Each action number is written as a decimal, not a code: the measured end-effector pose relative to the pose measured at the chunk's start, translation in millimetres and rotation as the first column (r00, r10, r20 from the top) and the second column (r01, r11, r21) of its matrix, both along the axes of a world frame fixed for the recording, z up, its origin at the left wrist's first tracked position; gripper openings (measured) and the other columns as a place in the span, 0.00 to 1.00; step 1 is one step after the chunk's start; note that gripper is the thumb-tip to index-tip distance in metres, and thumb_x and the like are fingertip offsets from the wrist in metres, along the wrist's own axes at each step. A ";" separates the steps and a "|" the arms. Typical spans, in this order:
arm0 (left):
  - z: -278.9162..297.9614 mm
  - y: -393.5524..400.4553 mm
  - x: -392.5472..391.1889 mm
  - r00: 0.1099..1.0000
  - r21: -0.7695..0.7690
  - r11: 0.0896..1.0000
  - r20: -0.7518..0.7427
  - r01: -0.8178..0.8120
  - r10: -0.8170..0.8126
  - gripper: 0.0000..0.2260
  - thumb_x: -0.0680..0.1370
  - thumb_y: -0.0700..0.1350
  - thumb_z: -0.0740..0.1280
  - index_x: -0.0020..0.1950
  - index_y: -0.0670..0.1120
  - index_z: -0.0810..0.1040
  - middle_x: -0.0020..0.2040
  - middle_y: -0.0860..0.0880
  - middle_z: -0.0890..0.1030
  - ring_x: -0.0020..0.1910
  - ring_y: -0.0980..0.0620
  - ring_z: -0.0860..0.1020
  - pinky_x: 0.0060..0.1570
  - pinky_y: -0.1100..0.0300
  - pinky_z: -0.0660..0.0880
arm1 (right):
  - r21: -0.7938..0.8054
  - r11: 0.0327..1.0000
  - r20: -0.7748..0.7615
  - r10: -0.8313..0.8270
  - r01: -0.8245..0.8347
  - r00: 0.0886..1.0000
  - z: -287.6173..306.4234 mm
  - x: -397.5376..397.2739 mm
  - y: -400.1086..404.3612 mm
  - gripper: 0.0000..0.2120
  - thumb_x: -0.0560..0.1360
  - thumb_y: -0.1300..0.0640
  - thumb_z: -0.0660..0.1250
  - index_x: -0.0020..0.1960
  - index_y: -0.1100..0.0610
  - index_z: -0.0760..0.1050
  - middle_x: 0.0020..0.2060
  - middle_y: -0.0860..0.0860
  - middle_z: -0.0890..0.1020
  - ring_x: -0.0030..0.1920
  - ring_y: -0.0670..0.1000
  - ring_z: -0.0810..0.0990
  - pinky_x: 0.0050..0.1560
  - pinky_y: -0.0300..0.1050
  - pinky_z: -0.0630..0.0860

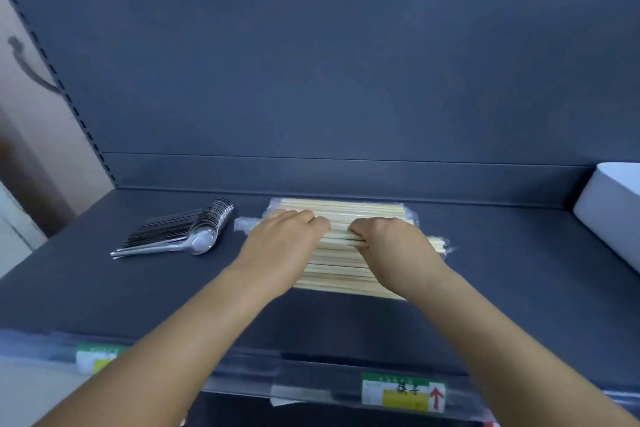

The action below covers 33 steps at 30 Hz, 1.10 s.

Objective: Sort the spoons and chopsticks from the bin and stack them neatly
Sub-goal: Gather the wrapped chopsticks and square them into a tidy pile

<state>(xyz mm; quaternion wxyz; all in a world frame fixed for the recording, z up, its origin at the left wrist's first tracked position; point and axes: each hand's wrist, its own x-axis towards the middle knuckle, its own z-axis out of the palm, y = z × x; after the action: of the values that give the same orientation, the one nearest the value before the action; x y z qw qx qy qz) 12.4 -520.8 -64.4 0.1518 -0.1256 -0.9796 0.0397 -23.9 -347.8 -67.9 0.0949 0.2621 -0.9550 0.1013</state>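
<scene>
Both hands on chopsticks (346,253) stack on shelf (485,253): left hand (287,239) fingers curled over top, right hand (388,236) fingers pinching 1 wrapped pair. Light, stiff, slippery wrappers; probably best held mid-length. Spoons (180,232) stacked beside.

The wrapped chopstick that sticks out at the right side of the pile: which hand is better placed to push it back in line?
The right hand. It rests on the chopstick pile on that side, close to the protruding chopstick. The left hand lies on the opposite side, toward the spoons.
</scene>
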 end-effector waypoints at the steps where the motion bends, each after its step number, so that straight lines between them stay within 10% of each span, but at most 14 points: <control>1: -3.8 -6.1 -5.5 0.999 0.048 0.999 0.032 0.006 -0.008 0.22 0.74 0.32 0.62 0.64 0.51 0.71 0.53 0.53 0.75 0.56 0.50 0.72 0.56 0.61 0.65 | 0.019 1.000 -0.027 -0.011 0.012 1.000 -1.3 -2.7 -5.1 0.06 0.75 0.63 0.60 0.46 0.53 0.71 0.41 0.50 0.80 0.42 0.55 0.78 0.39 0.45 0.69; 11: -27.0 -23.8 -32.7 0.985 0.160 0.983 0.133 0.088 -0.110 0.26 0.72 0.28 0.59 0.66 0.50 0.70 0.57 0.52 0.74 0.58 0.50 0.70 0.53 0.59 0.66 | 0.050 0.996 0.042 -0.073 0.071 0.996 -12.8 -16.2 -11.0 0.13 0.75 0.57 0.62 0.59 0.49 0.75 0.54 0.49 0.78 0.56 0.52 0.75 0.58 0.44 0.67; 19: -33.0 -30.2 -22.5 0.963 0.169 0.975 0.200 0.147 -0.180 0.19 0.81 0.52 0.58 0.71 0.47 0.65 0.64 0.51 0.71 0.63 0.51 0.67 0.62 0.60 0.63 | 0.046 0.998 0.077 -0.045 0.041 0.996 -20.0 -5.4 -7.1 0.14 0.74 0.54 0.62 0.59 0.48 0.73 0.56 0.45 0.75 0.59 0.50 0.71 0.54 0.41 0.59; 33: -57.3 -25.2 5.8 0.981 0.111 0.988 0.145 0.110 -0.126 0.31 0.81 0.59 0.50 0.78 0.50 0.40 0.78 0.53 0.38 0.75 0.55 0.37 0.71 0.58 0.34 | 0.001 0.998 0.081 -0.055 0.055 0.995 -44.8 33.7 1.9 0.30 0.78 0.44 0.58 0.76 0.49 0.52 0.76 0.45 0.54 0.76 0.45 0.48 0.75 0.47 0.44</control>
<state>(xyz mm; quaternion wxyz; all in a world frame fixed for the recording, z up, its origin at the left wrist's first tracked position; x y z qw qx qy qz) 18.2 -546.0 -121.6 0.0851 -0.1782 -0.9799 -0.0293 9.8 -345.9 -112.7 0.0592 0.2312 -0.9649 0.1099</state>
